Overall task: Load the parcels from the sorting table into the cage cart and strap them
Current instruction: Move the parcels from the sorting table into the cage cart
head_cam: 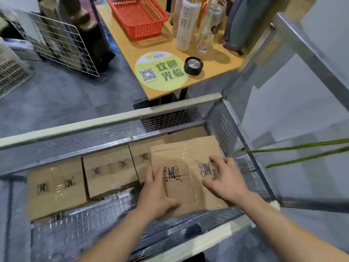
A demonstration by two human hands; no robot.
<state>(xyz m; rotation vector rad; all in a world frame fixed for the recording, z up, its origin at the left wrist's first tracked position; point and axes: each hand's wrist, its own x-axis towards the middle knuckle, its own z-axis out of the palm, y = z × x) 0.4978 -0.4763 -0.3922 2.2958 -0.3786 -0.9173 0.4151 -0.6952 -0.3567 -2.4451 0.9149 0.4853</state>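
A taped cardboard parcel (186,159) lies on top of others at the right end of the mesh cage cart (105,122). My left hand (157,195) rests flat on its near left part, fingers straight. My right hand (224,178) lies on its right part with fingers spread and slightly bent. To the left, a parcel (110,169) and another parcel (54,186) sit in a row inside the cart. More parcels (145,151) show behind the top one. A green strap (302,151) runs from the cart's right side wall off to the right.
Behind the cart stands a wooden table (217,59) with a red basket (138,16), bottles (188,23), a black lid (193,66) and a round green sticker (161,71). A loose wire grid panel (56,40) leans at the back left. The floor is grey.
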